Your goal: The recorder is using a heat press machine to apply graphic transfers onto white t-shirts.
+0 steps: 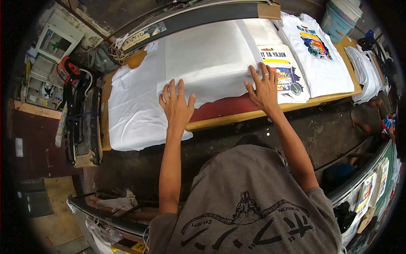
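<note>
A large white sheet (207,46) lies over white cloth on the long yellow-edged table. My left hand (176,103) rests on its near left corner, fingers spread. At the near right corner, my right hand (264,91), with a ring on one finger, lies with fingertips on the edge and thumb apart. Left of the sheet, a plain white T-shirt (135,114) hangs partly over the table's front edge. A red pad (224,108) shows below the sheet. Beside my right hand sits a stack of printed transfer sheets (289,70) with a colourful vehicle picture.
A white T-shirt with a colourful print (325,55) lies at the right. Beyond the sheet runs a long dark beam (203,23). A pale blue bucket (340,21) stands far right, near folded white cloth (363,76). Black metal equipment (84,122) flanks the table's left end.
</note>
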`<state>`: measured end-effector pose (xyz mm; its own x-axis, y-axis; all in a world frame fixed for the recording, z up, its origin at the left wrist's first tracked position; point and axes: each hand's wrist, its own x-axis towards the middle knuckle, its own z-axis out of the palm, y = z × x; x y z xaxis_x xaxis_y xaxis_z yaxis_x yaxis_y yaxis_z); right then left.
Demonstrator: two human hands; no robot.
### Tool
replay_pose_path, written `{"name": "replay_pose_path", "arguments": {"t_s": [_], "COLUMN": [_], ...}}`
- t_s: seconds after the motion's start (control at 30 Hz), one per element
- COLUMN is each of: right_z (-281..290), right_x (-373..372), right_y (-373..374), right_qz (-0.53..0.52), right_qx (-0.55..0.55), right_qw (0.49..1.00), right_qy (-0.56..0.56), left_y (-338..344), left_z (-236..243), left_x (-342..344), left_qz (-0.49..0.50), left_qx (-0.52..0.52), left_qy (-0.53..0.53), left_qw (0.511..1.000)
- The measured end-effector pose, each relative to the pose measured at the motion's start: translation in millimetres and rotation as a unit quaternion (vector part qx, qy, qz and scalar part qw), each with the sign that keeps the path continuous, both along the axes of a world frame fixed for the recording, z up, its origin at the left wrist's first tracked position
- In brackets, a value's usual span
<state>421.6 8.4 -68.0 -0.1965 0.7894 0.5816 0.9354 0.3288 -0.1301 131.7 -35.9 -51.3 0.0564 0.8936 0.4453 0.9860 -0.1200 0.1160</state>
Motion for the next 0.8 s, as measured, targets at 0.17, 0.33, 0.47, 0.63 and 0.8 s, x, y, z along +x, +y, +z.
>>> {"name": "replay_pose_path", "arguments": {"t_s": [0.17, 0.33, 0.47, 0.63, 0.8], "right_z": [0.4, 2.0, 1.9, 4.8, 16.8], "right_x": [0.0, 0.0, 1.3, -0.4, 2.9], "right_y": [-3.1, -4.7, -4.1, 0.0, -3.2], "right_qz": [0.003, 0.006, 0.005, 0.022, 0.032], "right_qx": [-0.002, -0.005, -0.007, -0.002, 0.006], "right_qw": [1.000, 1.000, 1.000, 0.999, 0.998], "right_qy": [0.010, 0.017, 0.016, 0.027, 0.048], "left_y": [-1.9, -2.8, -1.2, 1.1, -11.8], "left_z": [0.8, 1.9, 3.9, 7.4, 35.9], "left_x": [-2.0, -2.1, -0.2, -2.6, 6.4], "left_qz": [0.001, 0.004, 0.006, 0.004, 0.027], "left_qx": [-0.011, -0.019, -0.029, -0.020, -0.006], "left_qy": [-0.002, -0.001, 0.006, 0.010, 0.002], "left_qw": [1.000, 1.000, 1.000, 1.000, 1.000]}}
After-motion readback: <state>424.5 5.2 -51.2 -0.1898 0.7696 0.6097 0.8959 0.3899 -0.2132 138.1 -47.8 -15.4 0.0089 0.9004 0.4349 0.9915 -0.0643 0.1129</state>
